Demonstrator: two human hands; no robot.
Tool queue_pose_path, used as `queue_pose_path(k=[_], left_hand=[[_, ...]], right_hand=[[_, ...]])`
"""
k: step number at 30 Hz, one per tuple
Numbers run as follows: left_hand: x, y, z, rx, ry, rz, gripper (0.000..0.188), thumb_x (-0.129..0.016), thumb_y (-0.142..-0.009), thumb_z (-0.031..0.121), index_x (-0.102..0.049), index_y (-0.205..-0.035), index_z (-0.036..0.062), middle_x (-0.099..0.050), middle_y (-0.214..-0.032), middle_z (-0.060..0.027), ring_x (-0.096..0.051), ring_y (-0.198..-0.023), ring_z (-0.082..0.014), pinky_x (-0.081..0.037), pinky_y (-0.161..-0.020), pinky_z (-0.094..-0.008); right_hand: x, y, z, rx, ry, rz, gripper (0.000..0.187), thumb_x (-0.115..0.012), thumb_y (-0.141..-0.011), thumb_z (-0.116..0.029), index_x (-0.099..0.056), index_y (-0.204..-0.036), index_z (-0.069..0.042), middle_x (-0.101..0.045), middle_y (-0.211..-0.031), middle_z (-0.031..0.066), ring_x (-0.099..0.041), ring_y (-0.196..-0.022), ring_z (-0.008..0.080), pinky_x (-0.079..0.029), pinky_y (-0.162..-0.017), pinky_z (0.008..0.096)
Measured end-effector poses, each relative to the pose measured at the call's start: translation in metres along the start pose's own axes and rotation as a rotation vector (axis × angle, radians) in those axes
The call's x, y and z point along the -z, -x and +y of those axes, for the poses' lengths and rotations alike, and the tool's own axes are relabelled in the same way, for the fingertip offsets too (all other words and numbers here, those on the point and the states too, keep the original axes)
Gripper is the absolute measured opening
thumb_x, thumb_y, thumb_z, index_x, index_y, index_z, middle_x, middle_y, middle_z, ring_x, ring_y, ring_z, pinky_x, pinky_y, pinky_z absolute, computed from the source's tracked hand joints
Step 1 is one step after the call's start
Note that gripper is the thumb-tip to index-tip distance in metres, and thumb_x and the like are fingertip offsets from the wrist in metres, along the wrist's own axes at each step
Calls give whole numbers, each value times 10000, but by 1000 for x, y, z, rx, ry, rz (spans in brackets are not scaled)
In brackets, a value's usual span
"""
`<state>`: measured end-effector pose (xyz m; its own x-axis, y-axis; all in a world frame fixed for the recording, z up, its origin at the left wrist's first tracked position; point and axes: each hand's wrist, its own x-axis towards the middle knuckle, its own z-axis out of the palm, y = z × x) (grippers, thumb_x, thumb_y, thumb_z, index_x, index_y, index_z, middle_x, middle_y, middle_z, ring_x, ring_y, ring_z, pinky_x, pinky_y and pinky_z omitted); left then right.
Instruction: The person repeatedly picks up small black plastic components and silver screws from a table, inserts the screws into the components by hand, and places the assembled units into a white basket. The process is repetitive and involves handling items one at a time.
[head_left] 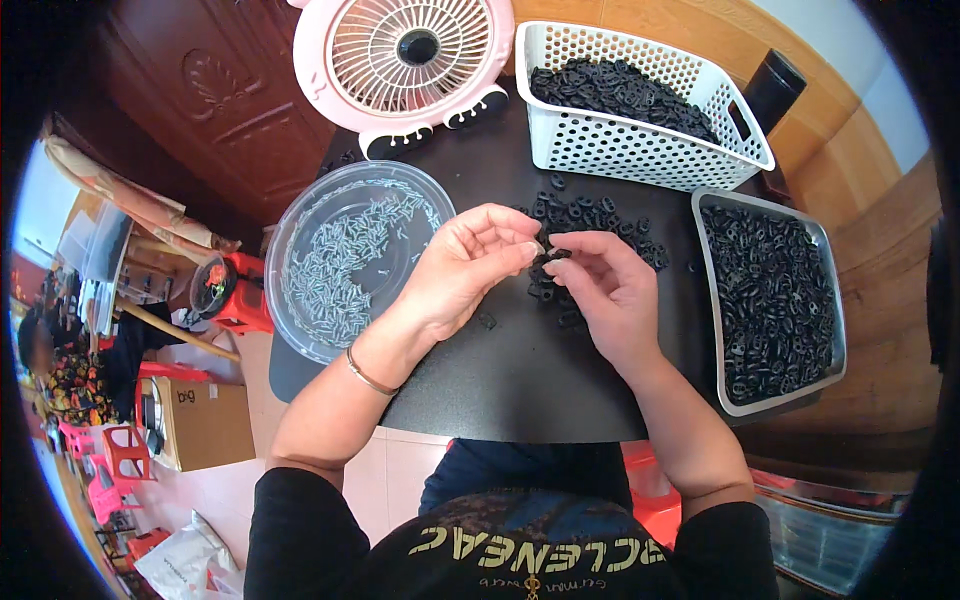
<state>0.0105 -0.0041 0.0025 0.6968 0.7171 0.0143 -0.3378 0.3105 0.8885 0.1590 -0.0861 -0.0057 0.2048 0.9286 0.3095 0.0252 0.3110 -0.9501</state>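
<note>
My left hand and my right hand meet over the middle of the dark table, fingertips pinched close together. Between them shows a small black plastic part, gripped by my right thumb and fingers. The left thumb and forefinger are pressed together against its near side; whatever they pinch is too small and covered to make out. Just beyond my hands lies a loose pile of black oval parts with holes. One small dark piece lies apart, below my left hand.
Left stands a clear round tub of short silvery metal pins. A pink fan is at the back. A white perforated basket and, at right, a metal tray hold many black parts. A cardboard box sits on the floor.
</note>
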Motion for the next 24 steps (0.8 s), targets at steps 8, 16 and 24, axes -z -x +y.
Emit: queue_pose_path(k=[8, 16, 24], left_hand=[[2, -1, -1, -10, 37, -19, 214, -602, -765, -32, -548, -966, 14, -603, -831, -31, -568, -779, -71, -452, -714, -187], [0, 0, -2, -28, 7, -7, 223, -598, -768, -32, -548, -977, 27, -612, -813, -26, -573, -745, -67, -452, -685, -180], [2, -1, -4, -34, -12, -10, 236, -599, -761, -44, -540, -982, 15, -615, -816, -36, -578, -757, -71, -459, -702, -187]], right_hand=[[0, -1, 6, 36, -24, 27, 161, -554, -797, 31, -575, -955, 8, -576, -871, 57, -600, -768, 110, -493, -678, 214], [0, 0, 4, -22, -44, 35, 137, -597, -775, 13, -569, -909, 2, -587, -821, 44, -591, -750, 91, -480, -655, 199], [-1, 0, 7, 27, -30, 47, 133, -605, -764, 22, -582, -894, 9, -590, -809, 45, -591, -741, 89, -480, -644, 203]])
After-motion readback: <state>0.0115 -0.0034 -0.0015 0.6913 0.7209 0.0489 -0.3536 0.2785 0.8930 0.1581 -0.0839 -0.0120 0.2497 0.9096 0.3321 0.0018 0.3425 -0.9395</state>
